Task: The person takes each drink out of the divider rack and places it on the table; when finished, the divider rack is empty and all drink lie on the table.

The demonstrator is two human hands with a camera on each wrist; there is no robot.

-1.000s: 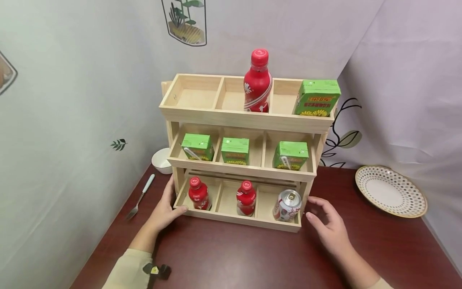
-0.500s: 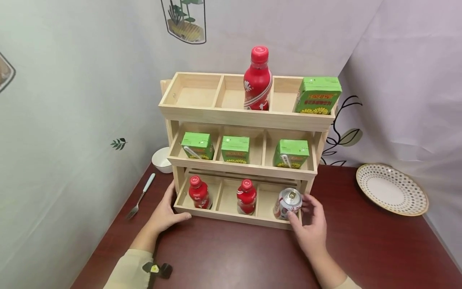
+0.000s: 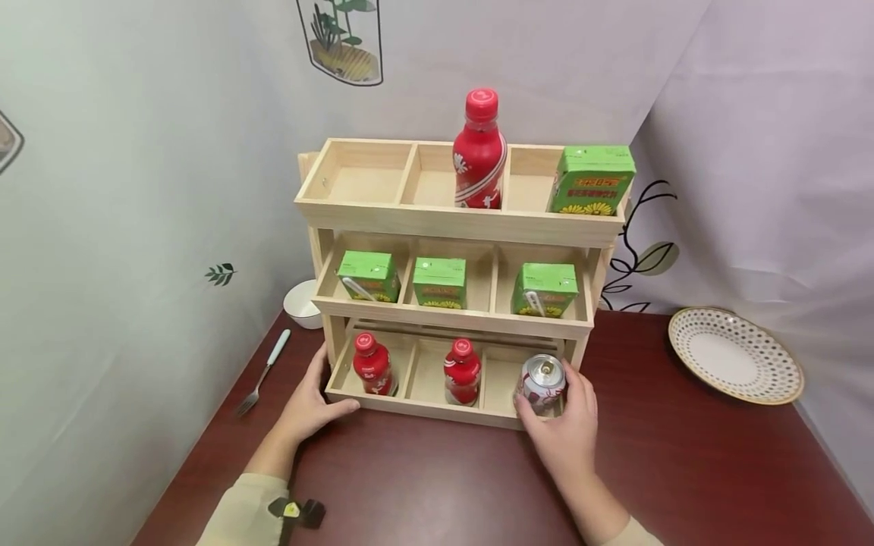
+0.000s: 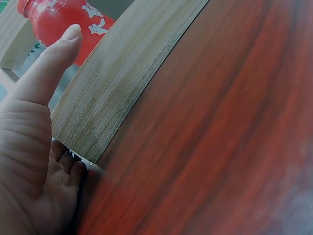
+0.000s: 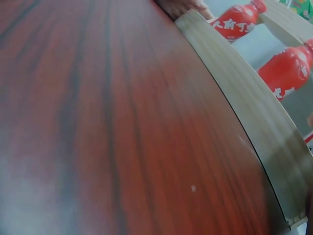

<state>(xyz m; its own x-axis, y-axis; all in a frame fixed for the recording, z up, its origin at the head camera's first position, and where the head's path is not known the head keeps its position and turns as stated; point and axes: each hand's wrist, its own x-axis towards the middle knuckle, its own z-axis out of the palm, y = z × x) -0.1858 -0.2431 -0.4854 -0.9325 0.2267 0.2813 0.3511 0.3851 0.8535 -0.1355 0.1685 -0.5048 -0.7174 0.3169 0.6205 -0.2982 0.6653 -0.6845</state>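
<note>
A three-tier wooden rack (image 3: 437,220) stands on the table. In its bottom tray (image 3: 426,409) are two small red bottles (image 3: 373,368) and a silver drink can (image 3: 542,375) in the right compartment. My right hand (image 3: 567,432) grips the can, thumb at its front and fingers round its right side. At the tray's left front corner rests my left hand (image 3: 307,406), thumb extended in front and fingers along the side. In the left wrist view the thumb (image 4: 51,63) stands straight beside a red bottle (image 4: 58,22). The right wrist view shows mostly the table (image 5: 122,122).
Green drink cartons (image 3: 440,282) fill parts of the middle tier. The top tier holds a larger red bottle (image 3: 480,163) and another green carton (image 3: 592,180). A fork (image 3: 262,375) and white bowl (image 3: 300,307) lie left; a dotted plate (image 3: 737,356) sits right.
My right hand has moved left from beside the rack and closed round the can. The left hand has stayed at the tray's corner; the head view has shifted slightly.
</note>
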